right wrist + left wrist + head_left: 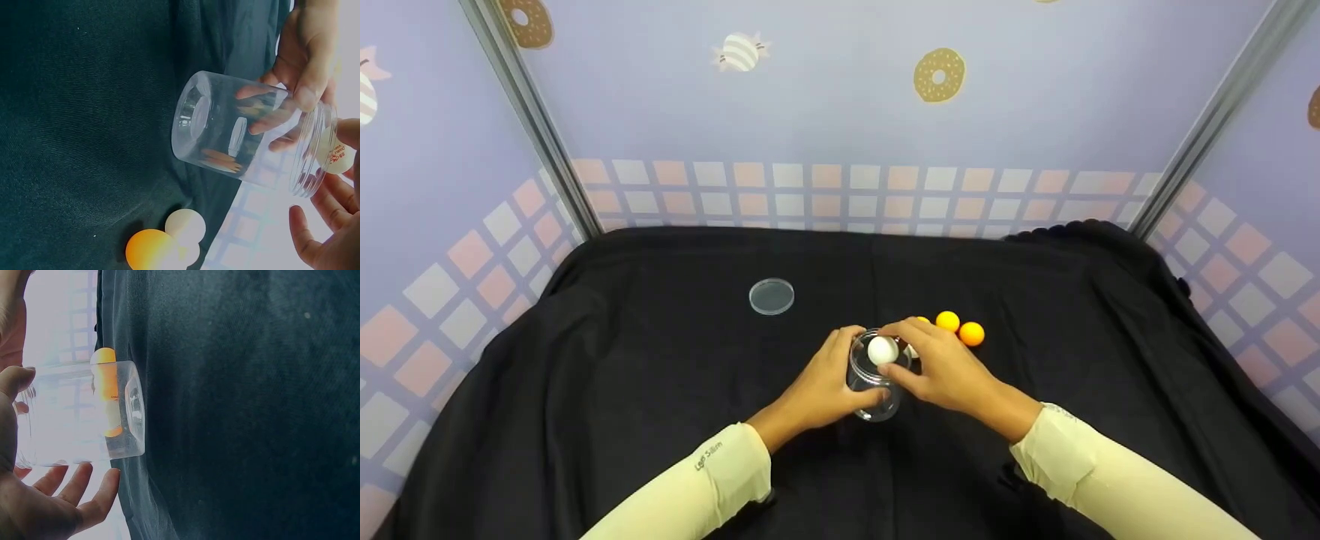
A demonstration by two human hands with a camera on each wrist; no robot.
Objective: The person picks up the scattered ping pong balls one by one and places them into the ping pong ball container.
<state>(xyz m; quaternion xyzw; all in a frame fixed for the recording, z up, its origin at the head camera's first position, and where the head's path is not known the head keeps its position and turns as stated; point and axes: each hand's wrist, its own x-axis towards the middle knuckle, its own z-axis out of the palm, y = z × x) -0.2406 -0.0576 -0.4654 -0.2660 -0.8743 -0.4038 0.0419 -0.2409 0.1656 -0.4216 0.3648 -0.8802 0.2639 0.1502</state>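
Observation:
A clear plastic jar [216, 107] stands upright on the black cloth, its threaded mouth uncovered. My left hand [817, 382] grips it from the left side, thumb in front and fingers round the back. At the mouth, my right hand [949, 367] pinches a white ping-pong ball [883, 350] between thumb and fingers. Red print shows on this ball [341, 158] in the right wrist view, right at the rim. Through the wall, the inside of the jar looks bare; the orange seen there in the left wrist view belongs to balls behind it.
Orange ping-pong balls [971, 334] lie on the cloth just beyond my right hand, partly hidden by it. A white ball [185, 226] rests among them. The round clear lid [772, 297] lies flat at the back left. Patterned walls [825, 112] enclose the table.

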